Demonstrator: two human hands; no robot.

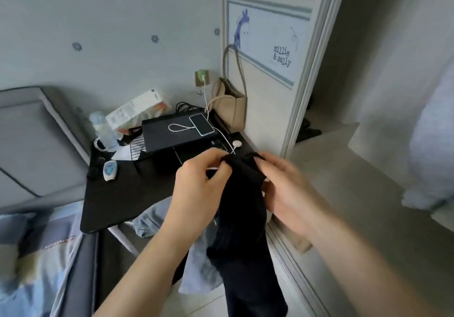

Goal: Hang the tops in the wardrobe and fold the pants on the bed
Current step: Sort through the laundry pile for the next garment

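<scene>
The wardrobe [348, 110] stands open at the right, its sliding door [265, 54] pushed left and a pale garment [432, 145] hanging inside at the far right edge. The bed [36, 238] lies at the near left, and between bed and wardrobe a black table [118, 194] carries a laptop [177, 135], a phone [201, 124] on a white cable [221, 135], a bottle [102, 130] and a thermometer [109, 169]. A dark garment [243, 218] hangs in the near centre, held up over the table's right corner; whether it is a top or pants cannot be told, so the main risk is misrouting, hanging what should be folded or the reverse. The left hand [196, 189] pinches the upper edge with curled fingers and the right hand [285, 184] grips the same edge just beside it. The grasp is narrow and at one edge only, so the long hanging cloth could slip free or trail on the floor [356, 206]. A blue denim piece [152, 221] droops below the table's near edge, partly behind the dark garment; a swing of the cloth could drag it down. The cable runs just beyond the fingers, and a snag there would likely pull the phone off the laptop.
</scene>
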